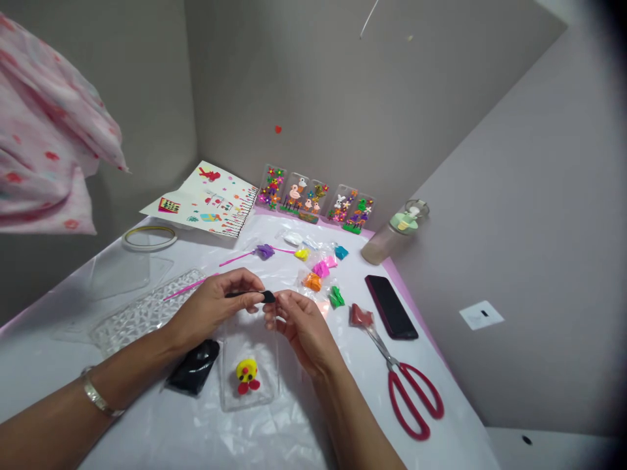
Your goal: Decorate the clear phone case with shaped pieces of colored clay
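Head, case (264,356): yellow face (247,371) on, 6 o'clock
Left hand (210,305): pinching unplaced black clay (268,297)
Right hand (304,326): 3 o'clock, grip unclear

dim, soft light; dark blurred right edge

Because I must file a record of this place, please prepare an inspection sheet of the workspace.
Surface: glossy white cover, wrinkled.
Main things: clear case lies flat, holding a yellow face with a red bow; black packet to its left.
Clutter: red-handled scissors, blades at a dark red packet; phone; coloured clay packets; bottle.
Grips: left grip pinches a black clay-like piece; right grip has fingertips at its end.
Cables: nothing seen; a thin white line against the wall is unclear.
Surroundings: grey walls; decorated clear cases leaning behind; pink patterned cloth at upper left.
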{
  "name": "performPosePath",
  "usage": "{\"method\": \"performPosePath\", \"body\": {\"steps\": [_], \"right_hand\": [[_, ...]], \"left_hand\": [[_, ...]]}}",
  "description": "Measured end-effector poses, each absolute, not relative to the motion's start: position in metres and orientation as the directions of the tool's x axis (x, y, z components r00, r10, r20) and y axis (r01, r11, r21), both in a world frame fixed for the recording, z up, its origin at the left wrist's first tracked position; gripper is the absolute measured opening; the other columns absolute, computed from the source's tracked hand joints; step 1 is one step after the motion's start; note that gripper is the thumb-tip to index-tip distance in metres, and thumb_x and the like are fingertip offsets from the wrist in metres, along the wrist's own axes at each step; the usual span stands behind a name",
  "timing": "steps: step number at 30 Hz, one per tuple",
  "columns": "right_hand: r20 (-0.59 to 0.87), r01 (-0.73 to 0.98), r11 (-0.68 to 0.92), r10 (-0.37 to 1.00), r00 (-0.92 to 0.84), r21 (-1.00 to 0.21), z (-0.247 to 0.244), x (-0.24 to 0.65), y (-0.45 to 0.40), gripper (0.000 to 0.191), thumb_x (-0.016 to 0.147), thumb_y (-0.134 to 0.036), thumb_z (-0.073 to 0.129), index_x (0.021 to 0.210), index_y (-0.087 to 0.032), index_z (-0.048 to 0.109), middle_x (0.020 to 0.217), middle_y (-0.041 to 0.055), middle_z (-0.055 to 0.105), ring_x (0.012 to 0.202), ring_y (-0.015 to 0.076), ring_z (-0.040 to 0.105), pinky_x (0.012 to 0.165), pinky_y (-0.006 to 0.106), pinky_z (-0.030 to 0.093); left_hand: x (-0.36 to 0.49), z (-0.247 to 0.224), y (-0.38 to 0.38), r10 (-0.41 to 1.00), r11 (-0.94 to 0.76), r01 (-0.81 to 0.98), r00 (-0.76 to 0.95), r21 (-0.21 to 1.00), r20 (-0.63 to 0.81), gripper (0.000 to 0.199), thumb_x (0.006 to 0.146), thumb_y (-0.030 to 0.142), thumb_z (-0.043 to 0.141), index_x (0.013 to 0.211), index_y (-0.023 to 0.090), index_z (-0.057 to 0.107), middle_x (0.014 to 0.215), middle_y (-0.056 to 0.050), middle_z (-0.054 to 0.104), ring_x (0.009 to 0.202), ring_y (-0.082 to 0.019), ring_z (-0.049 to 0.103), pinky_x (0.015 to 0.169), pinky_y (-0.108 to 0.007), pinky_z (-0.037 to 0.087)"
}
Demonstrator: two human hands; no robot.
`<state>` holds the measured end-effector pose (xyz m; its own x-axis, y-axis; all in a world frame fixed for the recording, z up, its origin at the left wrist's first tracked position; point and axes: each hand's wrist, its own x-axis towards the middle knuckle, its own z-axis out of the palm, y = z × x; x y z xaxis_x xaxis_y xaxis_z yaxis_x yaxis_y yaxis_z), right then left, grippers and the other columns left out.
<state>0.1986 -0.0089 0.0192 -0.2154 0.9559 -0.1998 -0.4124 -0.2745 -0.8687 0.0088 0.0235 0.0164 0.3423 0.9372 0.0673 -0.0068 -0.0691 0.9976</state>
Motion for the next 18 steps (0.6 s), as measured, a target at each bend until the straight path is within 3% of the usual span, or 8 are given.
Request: {"method": "performPosePath", "body": {"steps": [9, 14, 18], "right_hand": [[-0.194, -0.408, -0.250, 0.966, -0.174, -0.878, 0.0225, 0.1941, -0.0084, 0.039, 0.063, -0.047, 0.097, 0.071, -0.016, 0.075, 0.068, -0.0007, 0.069, 0.060, 0.0092, 0.059, 0.065, 0.022, 0.047], [-0.168, -0.432, -0.233, 0.969, -0.184, -0.872, 0.0207, 0.1924, -0.0092, 0.042, 0.070, -0.055, 0.091, 0.080, -0.016, 0.080, 0.073, 0.0017, 0.071, 0.065, 0.0112, 0.061, 0.067, 0.024, 0.050], [-0.129, -0.393, -0.179, 0.980, -0.151, -0.902, 0.0188, 0.1927, -0.0097, 0.033, 0.072, -0.046, 0.091, 0.079, -0.017, 0.079, 0.071, 0.0009, 0.071, 0.065, 0.0116, 0.060, 0.069, 0.025, 0.049]], "left_hand": [[0.0120, 0.0145, 0.0196, 0.940, -0.031, -0.025, 0.340, 0.999, 0.037, 0.024, 0.082, 0.043, 0.082, 0.087, 0.021, 0.072, 0.078, 0.001, 0.071, 0.070, -0.017, 0.065, 0.072, -0.028, 0.053], [0.0127, 0.0183, 0.0197, 0.946, -0.030, -0.025, 0.323, 0.999, 0.037, 0.024, 0.081, 0.043, 0.082, 0.088, 0.022, 0.073, 0.080, 0.000, 0.072, 0.070, -0.016, 0.066, 0.072, -0.028, 0.054], [0.0136, 0.0195, 0.0198, 0.943, -0.024, -0.012, 0.333, 1.000, 0.027, 0.026, 0.081, 0.044, 0.081, 0.087, 0.021, 0.072, 0.079, 0.000, 0.072, 0.071, -0.017, 0.066, 0.072, -0.029, 0.054]]}}
